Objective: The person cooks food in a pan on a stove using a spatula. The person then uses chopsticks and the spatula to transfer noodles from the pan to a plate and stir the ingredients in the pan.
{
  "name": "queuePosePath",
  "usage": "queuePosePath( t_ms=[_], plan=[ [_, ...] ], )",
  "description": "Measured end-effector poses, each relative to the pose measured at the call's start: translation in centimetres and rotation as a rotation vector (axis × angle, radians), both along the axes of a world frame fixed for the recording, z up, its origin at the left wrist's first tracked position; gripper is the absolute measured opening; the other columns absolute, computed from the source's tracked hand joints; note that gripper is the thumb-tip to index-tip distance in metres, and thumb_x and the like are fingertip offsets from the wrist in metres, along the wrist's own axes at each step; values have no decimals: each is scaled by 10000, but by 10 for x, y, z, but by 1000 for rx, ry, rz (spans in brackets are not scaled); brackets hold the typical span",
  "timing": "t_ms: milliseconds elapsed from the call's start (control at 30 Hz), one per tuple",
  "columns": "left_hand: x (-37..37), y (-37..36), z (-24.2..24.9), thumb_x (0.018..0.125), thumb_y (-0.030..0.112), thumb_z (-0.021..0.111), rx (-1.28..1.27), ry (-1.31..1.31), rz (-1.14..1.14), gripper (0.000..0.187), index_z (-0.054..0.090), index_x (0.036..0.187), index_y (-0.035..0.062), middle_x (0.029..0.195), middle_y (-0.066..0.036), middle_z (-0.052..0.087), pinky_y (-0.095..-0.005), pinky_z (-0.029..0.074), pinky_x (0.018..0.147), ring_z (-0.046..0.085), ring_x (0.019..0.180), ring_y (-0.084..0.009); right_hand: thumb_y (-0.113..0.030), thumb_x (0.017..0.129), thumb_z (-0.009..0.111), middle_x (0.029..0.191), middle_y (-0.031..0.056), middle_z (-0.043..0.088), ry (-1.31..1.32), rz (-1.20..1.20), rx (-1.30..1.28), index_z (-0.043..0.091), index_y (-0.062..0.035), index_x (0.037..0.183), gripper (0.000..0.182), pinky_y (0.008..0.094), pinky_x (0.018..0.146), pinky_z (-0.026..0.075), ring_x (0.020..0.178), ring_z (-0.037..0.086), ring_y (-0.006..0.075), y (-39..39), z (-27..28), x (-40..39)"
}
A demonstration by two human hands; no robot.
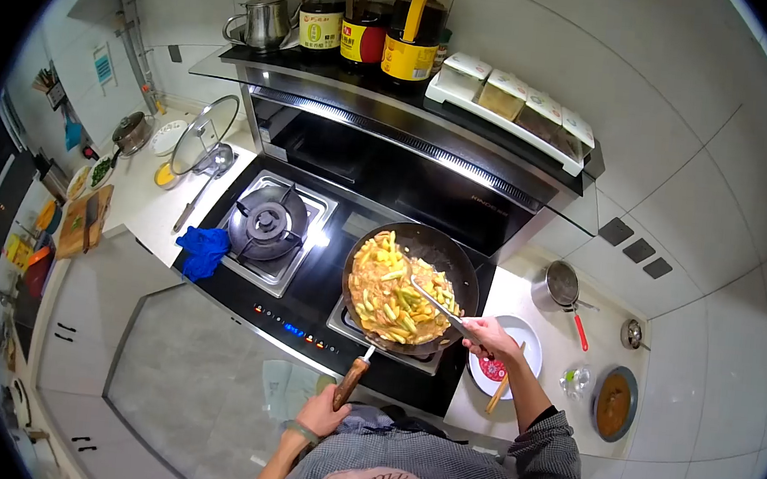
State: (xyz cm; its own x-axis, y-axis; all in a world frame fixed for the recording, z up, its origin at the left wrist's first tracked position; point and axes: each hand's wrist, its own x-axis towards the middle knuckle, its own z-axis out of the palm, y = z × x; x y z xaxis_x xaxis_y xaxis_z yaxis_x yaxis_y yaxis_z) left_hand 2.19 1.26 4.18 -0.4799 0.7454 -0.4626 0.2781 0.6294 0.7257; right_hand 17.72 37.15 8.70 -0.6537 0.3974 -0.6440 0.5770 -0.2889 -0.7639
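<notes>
In the head view, grips the handle point(352, 379) of the wok point(457, 257), over the right burner point(337, 318), in left hand point(323, 410); clasps a utensil point(437, 303) in right hand point(493, 339), with its tip buried in food point(388, 296). Could spill food by pushing too hard, tip the wok through a slack left grip, or knock the plate point(523, 326) with the right forearm.

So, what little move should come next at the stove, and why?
Probably one gentle stir, nudging food toward the bare right side of the pan: the right hand holds a metal utensil dipped into the food, the left hand grips the wooden handle, and the food sits mostly leftward.
</notes>
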Motion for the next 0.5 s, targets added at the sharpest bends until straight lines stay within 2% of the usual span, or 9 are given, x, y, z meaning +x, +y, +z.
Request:
queuePosePath(
  t_ms=[33, 100, 133, 167, 233, 267, 400, 467, 500],
  plan=[
    [0, 0, -1, 827, 340, 631, 7, -4, -6, 440, 498, 1088, 12, 918, -290, 621, -506, 469, 761, 592, 905, -468, -272, 969, 480, 608, 6, 539, 0, -3, -3, 620, -66, 920, 254, 203, 347, 318, 420, 446, 60, -8, 5, 2],
    [0, 0, -6, 826, 339, 633, 19, -8, -6, 436, 498, 1080, 12, 904, -289, 620, -504, 469, 752, 593, 895, -469, -273, 970, 487, 594, -2, 531, -12, 143, 230, 668, -74, 1016, 273, 204, 380, 334, 430, 457, 53, -20, 15, 8],
    [0, 0, -8, 825, 338, 634, 33, -12, 1, 432, 498, 1073, 12, 890, -287, 620, -503, 469, 743, 594, 886, -469, -280, 970, 507, 634, 57, 609, -34, 278, 357, 619, -112, 1228, 327, 237, 435, 404, 460, 526, 111, -17, 11, 17],
    [1, -1, -9, 825, 338, 634, 32, -15, -2, 432, 498, 1073, 12, 890, -287, 620, -503, 469, 743, 594, 886, -469, -280, 970, 507, 634, 57, 609, -36, 275, 355, 619, -112, 1228, 327, 237, 435, 404, 460, 526, 111, -21, 10, 27],
    [0, 0, -8, 824, 334, 638, 60, -13, 2, 427, 497, 1059, 8, 867, -287, 617, -497, 471, 731, 595, 874, -470, -226, 929, 552, 635, 126, 606, 164, 357, 912, 665, -104, 1101, 239, 303, 515, 426, 512, 554, 191, -36, 25, 42],
    [1, 1, -6, 824, 334, 638, 59, -15, 0, 427, 497, 1059, 8, 867, -287, 617, -497, 471, 731, 595, 874, -470, -219, 900, 586, 709, 157, 626, 142, 313, 913, 667, -132, 1099, 232, 342, 570, 462, 601, 603, 273, -42, 43, 50],
    [0, 2, 0, 822, 322, 643, 28, -8, 5, 427, 497, 1063, 0, 857, -286, 617, -494, 472, 723, 597, 865, -467, -239, 878, 614, 712, 118, 632, -18, 411, 1137, 665, -171, 1112, 249, 371, 566, 479, 612, 614, 282, -63, 115, 72],
    [1, 2, -1, 822, 317, 643, 31, -7, -2, 427, 496, 1066, -1, 861, -286, 618, -495, 472, 724, 598, 864, -466, -268, 868, 617, 717, 88, 612, -285, 509, 1271, 645, -192, 1135, 279, 408, 559, 490, 610, 611, 293, -72, 128, 78],
    [1, 2, 0, 821, 312, 644, 29, -2, 4, 427, 496, 1070, -1, 862, -285, 619, -497, 473, 724, 598, 862, -466, -268, 868, 617, 717, 88, 612, -289, 508, 1269, 645, -192, 1135, 279, 408, 559, 490, 610, 611, 293, -73, 118, 80]
  ],
)
